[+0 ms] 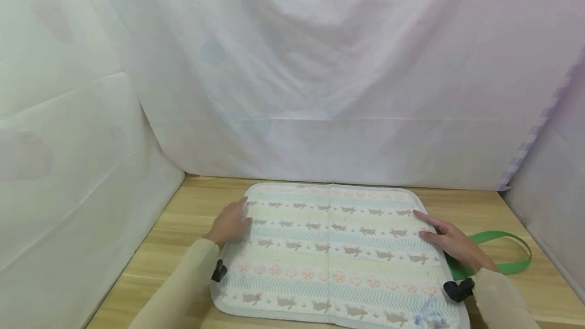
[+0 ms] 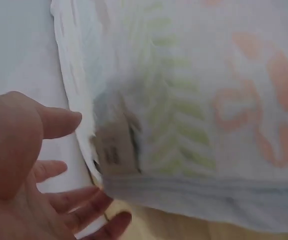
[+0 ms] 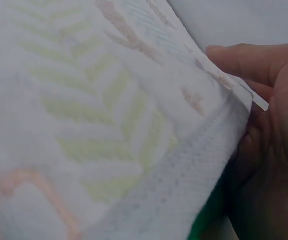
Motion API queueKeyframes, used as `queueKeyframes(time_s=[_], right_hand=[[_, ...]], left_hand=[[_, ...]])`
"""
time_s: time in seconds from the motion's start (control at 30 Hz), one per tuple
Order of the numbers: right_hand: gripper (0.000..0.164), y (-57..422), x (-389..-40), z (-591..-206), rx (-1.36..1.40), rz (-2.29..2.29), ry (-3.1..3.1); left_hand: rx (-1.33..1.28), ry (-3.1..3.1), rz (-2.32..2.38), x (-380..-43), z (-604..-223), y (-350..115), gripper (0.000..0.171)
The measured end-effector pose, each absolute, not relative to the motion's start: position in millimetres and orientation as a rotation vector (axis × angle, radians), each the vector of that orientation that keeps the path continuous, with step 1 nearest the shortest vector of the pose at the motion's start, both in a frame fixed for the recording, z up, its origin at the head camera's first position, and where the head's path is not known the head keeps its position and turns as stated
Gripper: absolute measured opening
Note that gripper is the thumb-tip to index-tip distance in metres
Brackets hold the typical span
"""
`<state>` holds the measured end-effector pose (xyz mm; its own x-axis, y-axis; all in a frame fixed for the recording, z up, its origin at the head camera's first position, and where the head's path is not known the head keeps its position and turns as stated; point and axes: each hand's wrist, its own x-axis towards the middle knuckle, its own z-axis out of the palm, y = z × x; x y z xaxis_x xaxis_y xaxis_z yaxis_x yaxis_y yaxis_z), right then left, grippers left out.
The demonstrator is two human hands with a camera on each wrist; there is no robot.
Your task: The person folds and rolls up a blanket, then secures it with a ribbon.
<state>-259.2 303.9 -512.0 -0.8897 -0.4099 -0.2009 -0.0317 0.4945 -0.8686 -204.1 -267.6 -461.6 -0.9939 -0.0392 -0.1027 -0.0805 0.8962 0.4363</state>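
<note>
A white patterned fabric mat with rounded corners lies spread on the wooden table, printed with brown animals, pink flowers and green and blue chevrons. At its left edge rests my left hand, with thumb and fingers spread apart. The left wrist view shows a small label near the mat's edge, close to the fingertips. My right hand touches the mat's right edge, with two extended fingers over the top surface. In the right wrist view, its other fingers are partly hidden behind the mat's border.
A green strap loops out from beneath the mat on the right. The wooden tabletop shows around the mat. White cloth hangs behind the table, with further cloth walls at left and right.
</note>
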Motion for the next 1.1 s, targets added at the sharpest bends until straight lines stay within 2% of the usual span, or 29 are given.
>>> queueKeyframes(time_s=[0.17, 0.47, 0.8, 1.1], right_hand=[[0.072, 304.3, -259.5, -513.0, -0.375, -1.366, 2.353], [0.071, 306.2, -261.6, -515.1, -0.404, -1.378, 2.349], [0.067, 310.7, -256.8, -513.0, -0.44, -1.395, 2.362], [0.07, 308.7, -255.9, -516.3, -0.36, -1.342, 2.372]], left_hand=[[0.001, 3.03, 0.531, -198.2, -451.8, -238.9, 0.067], [0.47, 2.977, 0.465, -182.9, -439.6, -155.0, 0.067], [0.96, 2.833, -0.031, -164.1, -456.2, -27.8, 0.07], [1.283, 2.56, -0.375, -136.4, -470.5, 47.3, 0.072]])
